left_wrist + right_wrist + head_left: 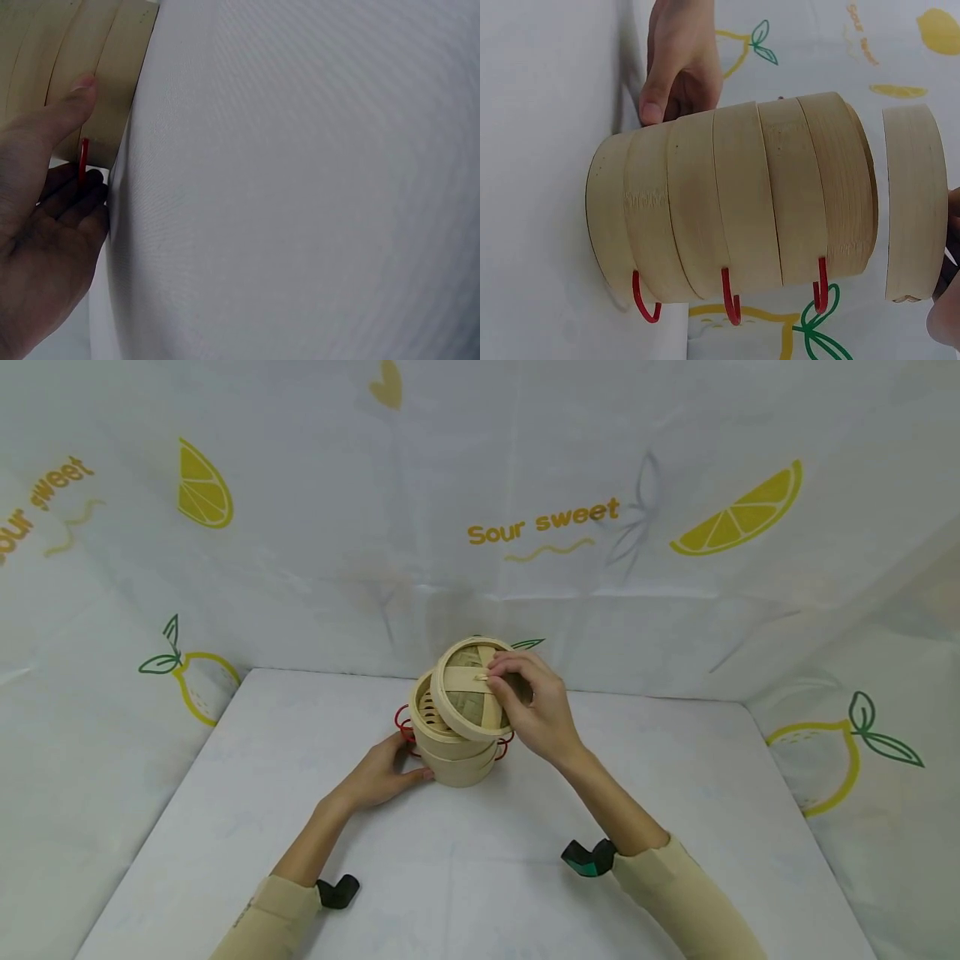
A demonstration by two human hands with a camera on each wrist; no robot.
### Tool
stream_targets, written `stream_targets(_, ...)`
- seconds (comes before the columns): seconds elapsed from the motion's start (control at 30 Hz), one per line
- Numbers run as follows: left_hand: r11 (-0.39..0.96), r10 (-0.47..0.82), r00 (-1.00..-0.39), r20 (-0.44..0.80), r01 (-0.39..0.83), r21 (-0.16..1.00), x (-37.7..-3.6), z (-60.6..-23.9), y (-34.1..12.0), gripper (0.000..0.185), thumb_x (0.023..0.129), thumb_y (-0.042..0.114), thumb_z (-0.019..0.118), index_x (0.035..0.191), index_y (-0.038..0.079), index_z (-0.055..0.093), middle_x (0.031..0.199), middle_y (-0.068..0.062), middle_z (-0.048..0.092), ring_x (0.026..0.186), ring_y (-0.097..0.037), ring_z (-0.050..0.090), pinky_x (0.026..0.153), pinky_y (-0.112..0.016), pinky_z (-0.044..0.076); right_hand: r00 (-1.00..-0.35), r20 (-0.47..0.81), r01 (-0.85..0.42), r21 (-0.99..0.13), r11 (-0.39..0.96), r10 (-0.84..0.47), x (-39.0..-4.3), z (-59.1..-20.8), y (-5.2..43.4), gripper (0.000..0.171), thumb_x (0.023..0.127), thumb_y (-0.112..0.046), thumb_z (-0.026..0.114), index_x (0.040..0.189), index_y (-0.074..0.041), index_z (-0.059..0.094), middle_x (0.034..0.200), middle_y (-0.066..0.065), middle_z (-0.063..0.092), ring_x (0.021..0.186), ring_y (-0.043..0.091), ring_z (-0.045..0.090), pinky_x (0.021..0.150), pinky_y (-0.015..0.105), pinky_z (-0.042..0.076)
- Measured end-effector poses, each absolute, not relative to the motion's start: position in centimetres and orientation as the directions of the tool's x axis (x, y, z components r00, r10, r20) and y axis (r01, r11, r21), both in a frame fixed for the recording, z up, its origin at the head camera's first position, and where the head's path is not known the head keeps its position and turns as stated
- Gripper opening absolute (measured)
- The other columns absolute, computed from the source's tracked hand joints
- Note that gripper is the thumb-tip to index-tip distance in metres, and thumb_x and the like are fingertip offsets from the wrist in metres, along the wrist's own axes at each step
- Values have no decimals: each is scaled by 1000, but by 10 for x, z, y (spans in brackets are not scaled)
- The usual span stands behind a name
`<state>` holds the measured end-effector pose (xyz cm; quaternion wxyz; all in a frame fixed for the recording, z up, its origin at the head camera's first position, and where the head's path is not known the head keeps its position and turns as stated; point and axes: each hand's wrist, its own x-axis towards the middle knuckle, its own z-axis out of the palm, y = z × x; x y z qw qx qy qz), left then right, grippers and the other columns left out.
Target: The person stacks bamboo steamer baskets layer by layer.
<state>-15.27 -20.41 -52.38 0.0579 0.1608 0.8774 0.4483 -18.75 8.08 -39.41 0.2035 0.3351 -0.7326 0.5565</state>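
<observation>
A stacked bamboo steamer (459, 762) with red wire handles (402, 724) stands mid-table. My right hand (491, 675) pinches the small grip on top of the round lid (459, 703) and holds the lid tilted, lifted off the top tier and shifted to the right. The right wrist view shows a gap between the lid (915, 202) and the tiers (735, 210). My left hand (390, 772) holds the bottom tier from the left, thumb on its wall. That thumb (71, 105) lies on the bamboo beside a red handle (82, 161). The slatted inside of the top tier (427, 710) shows partly.
The white table (480, 877) is closed in on three sides by white sheets printed with lemons and "Sour sweet" (543, 522). Its back edge runs just behind the steamer. Wrist mounts (337, 891) sit on both forearms, low in the head view.
</observation>
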Motion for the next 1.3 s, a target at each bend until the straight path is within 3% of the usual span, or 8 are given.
stream_targets(0.57,532,339,-938,72,254,808,-154,-525,-202,65,95,26,87,147,2,57,139,-12,69,139,-31,61,126,-57,45,-694,657,-715,-677,176,-294,-190,-393,66,5,100,4,74,103,8,72,118,23,71,122,39,69,113,17,53)
stream_targets(1.3,529,335,-940,66,246,812,-154,-525,-203,68,94,25,88,149,3,56,143,-13,67,142,-30,60,129,-55,44,-693,642,-718,-657,232,-327,-194,-397,48,5,102,0,72,102,5,72,115,20,73,120,35,70,111,36,59)
